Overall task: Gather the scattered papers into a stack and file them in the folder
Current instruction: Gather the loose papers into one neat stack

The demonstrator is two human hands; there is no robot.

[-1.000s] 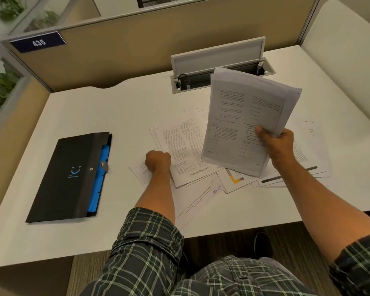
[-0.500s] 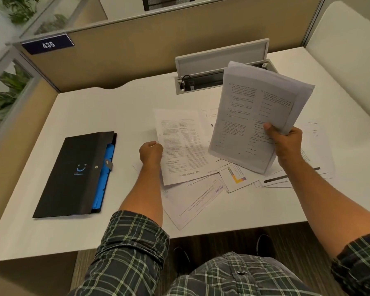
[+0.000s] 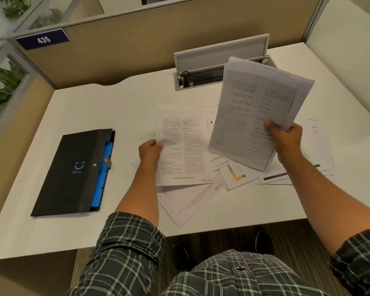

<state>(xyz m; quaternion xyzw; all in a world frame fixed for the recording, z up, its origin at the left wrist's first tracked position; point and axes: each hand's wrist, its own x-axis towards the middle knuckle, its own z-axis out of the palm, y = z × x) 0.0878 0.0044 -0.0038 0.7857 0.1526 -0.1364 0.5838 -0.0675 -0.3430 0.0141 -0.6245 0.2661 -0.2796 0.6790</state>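
Black folder (image 3: 73,171) w/ blue dividers (image 3: 103,167), shut, on desk (image 3: 115,107).

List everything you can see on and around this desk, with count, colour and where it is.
folder: one, black with blue tabs, closed, desk left.
held stack: one, white printed sheets, raised over desk centre-right.
lifted sheet: one, white, two text columns, desk centre.
loose papers: several, white, scattered beneath both.
cable box: one, grey, lid open, desk rear.
number plate: one, dark blue, 435, partition.
desk: one, white.
left hand: pinches lifted sheet.
right hand: grips held stack.
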